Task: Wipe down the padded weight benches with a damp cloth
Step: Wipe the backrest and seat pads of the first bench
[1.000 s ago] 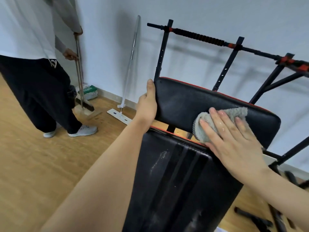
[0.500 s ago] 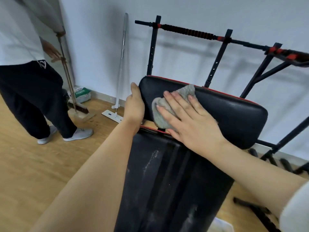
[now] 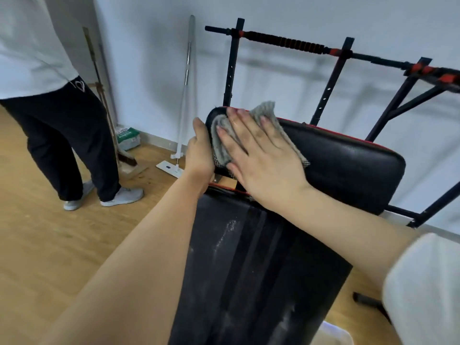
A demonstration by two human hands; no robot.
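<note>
A black padded bench stands in front of me, with a raised back pad trimmed in red and a long seat pad streaked with pale dust. My right hand lies flat on a grey cloth, pressing it against the left end of the back pad. My left hand grips that pad's left edge, thumb pointing up. The cloth's lower part is hidden under my right palm.
A black rack with a red-accented bar stands behind the bench against the white wall. A white flat mop leans on the wall. At left a person stands by a broom on the wooden floor.
My right hand has slid the cloth leftward along the back pad, from its middle to its left end beside my left hand. The person at left has shifted slightly.
</note>
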